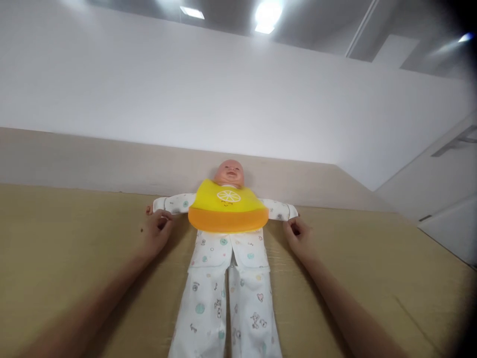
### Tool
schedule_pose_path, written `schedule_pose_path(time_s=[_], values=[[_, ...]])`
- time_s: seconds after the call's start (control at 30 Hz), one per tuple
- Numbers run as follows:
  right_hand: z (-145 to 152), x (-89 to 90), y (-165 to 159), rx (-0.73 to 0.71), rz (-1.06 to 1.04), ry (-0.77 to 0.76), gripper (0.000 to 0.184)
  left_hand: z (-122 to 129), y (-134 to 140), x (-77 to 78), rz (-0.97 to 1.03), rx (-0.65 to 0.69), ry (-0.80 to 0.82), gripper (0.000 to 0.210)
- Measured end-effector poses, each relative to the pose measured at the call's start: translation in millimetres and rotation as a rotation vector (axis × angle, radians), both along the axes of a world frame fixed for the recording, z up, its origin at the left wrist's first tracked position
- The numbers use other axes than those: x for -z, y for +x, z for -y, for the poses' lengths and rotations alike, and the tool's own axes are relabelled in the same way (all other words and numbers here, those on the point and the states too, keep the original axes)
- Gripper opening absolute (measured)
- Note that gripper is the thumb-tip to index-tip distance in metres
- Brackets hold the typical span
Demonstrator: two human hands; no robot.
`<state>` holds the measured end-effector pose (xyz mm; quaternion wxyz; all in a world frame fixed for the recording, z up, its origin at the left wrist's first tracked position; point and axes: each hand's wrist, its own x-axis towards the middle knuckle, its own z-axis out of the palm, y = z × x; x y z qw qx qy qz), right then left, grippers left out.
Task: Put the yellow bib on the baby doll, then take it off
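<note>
A baby doll (pixel 228 171) lies on its back with its arms stretched out sideways. It wears a white printed top (pixel 212 248) and matching trousers (pixel 203 303). Over its chest rests a yellow bib (pixel 208 196) with a citrus-slice print and an orange catch pocket (pixel 228 220) along the bottom. My left hand (pixel 158 232) is closed at the cuff of the sleeve (pixel 178 203) on the left of the view. On the opposite side, my right hand (pixel 300 237) pinches the end of the other sleeve (pixel 278 209). The trouser legs run out of the bottom of the view.
The tan tabletop (pixel 93 219) stretches to both sides of the doll. Behind the doll's head is a pale beige strip (pixel 93 159), with a white wall (pixel 186 94) beyond. A white door with a handle (pixel 456 141) stands at the right.
</note>
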<state>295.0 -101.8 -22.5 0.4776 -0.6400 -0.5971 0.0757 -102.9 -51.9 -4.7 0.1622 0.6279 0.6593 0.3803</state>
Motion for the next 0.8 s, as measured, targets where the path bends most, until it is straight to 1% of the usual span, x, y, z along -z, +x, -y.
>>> schedule_pose_path(time_s=[0.07,0.13,0.17,0.23,0.3,0.4,0.47,0.53,0.6,0.73,0.8], values=[[13,1.1,-9,-0.103,0.092,-0.006,0.025,19,4,0.8,-0.248,0.153,0.004,0.013],[29,2.0,-19,-0.223,0.258,0.019,0.019,40,7,0.0,-0.515,0.260,-0.011,0.017],[37,2.2,-23,-0.280,0.349,0.050,0.016,50,8,-0.7,-0.588,0.299,-0.011,0.019],[51,1.4,-31,-0.369,0.470,0.112,0.012,67,10,-2.8,-0.672,0.372,0.032,0.017],[59,-1.4,-36,-0.451,0.497,0.121,0.013,77,10,-5.2,-0.725,0.473,0.118,0.012],[61,-7.4,-41,-0.598,0.472,0.020,0.015,82,13,-7.6,-0.784,0.619,0.280,0.007],[60,-9.4,-42,-0.656,0.465,-0.036,0.014,81,16,-7.4,-0.812,0.633,0.360,0.010],[57,-7.7,-41,-0.658,0.479,-0.045,0.012,78,18,-5.7,-0.839,0.602,0.373,0.014],[55,-2.5,-39,-0.614,0.502,-0.037,0.010,75,17,-3.3,-0.860,0.568,0.320,0.018],[51,7.3,-36,-0.521,0.601,-0.054,0.004,72,18,-1.4,-0.879,0.549,0.099,0.021],[52,6.9,-39,-0.483,0.697,-0.089,0.007,73,22,-3.3,-0.896,0.561,-0.012,0.021]])
